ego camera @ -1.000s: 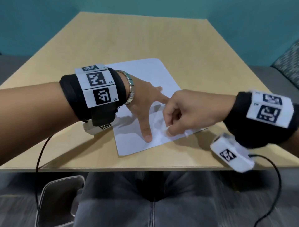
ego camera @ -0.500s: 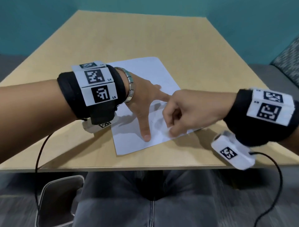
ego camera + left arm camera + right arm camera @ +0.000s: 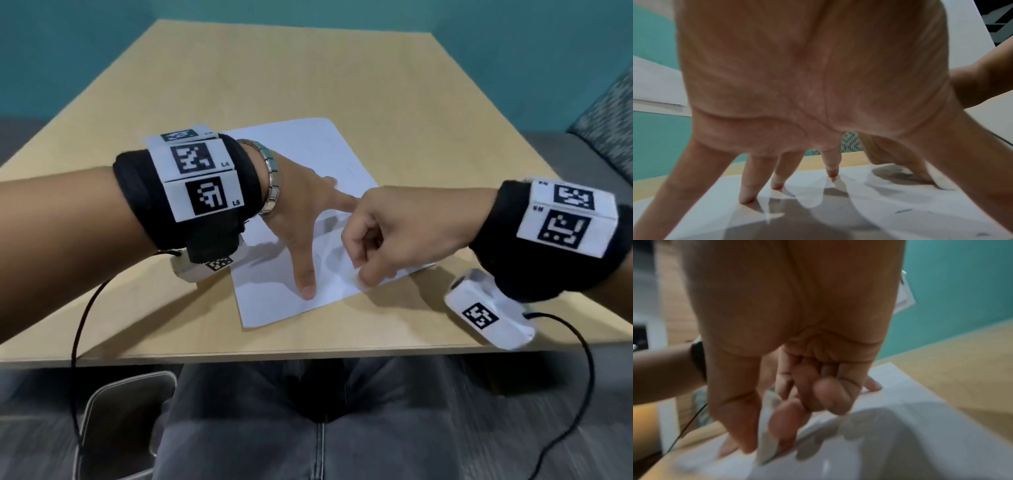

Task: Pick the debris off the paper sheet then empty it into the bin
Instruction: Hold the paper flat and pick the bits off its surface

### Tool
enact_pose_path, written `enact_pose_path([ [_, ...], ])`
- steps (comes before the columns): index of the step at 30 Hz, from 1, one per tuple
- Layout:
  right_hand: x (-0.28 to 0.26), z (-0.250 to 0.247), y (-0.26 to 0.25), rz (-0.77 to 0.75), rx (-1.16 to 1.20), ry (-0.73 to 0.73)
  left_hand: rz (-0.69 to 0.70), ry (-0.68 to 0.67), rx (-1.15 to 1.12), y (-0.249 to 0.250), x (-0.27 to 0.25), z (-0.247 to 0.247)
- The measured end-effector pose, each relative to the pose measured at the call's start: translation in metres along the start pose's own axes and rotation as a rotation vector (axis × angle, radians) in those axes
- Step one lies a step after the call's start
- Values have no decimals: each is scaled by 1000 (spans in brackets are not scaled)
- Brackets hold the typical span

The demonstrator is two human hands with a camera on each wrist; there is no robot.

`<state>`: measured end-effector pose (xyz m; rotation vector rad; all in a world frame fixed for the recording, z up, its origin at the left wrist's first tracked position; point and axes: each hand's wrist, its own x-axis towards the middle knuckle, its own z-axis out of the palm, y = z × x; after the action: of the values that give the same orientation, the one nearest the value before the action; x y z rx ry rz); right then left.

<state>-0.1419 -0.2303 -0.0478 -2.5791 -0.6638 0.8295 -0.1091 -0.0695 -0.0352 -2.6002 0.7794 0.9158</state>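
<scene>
A white paper sheet [image 3: 308,150] lies on the wooden table [image 3: 411,102]. My left hand [image 3: 308,233] is spread on the sheet [image 3: 859,203], its straight fingertips [image 3: 748,199] and thumb pressing it down. My right hand [image 3: 359,270] hovers just above the sheet's near right edge, fingers curled. Between its thumb and forefinger it pinches a small white scrap [image 3: 764,434], seen blurred in the right wrist view. A few thin dark specks [image 3: 902,211] lie on the sheet near the left thumb.
A grey bin [image 3: 120,411] stands on the floor below the table's near left edge, beside my knee. Black cables [image 3: 78,325] hang from both wrists. A patterned seat [image 3: 609,130] is at the far right.
Hardly anything differs. Both hands keep their places on and over the sheet, and the right hand still holds its pinch.
</scene>
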Motion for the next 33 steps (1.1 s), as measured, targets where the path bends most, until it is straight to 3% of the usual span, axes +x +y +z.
enact_pose_path([
  [4,3,-15,14,56,0,202,-6,9,16,1,1,0],
  [8,-1,-3,6,9,-10,23,-10,0,10,1,1,0],
  [11,0,-14,13,43,-5,156,-15,7,10,1,1,0],
  [15,-2,-3,5,3,-17,25,-5,3,6,0,1,1],
  [19,-1,-14,14,45,-23,170,-20,9,12,2,2,0],
  [23,-1,-4,5,2,-31,37,-8,4,10,0,1,1],
  [26,2,-14,10,41,-38,130,-15,11,8,1,3,1],
  [30,2,-8,2,17,-52,-8,-10,2,8,0,4,1],
  [33,5,-16,7,65,-69,108,-8,6,17,-1,5,1],
])
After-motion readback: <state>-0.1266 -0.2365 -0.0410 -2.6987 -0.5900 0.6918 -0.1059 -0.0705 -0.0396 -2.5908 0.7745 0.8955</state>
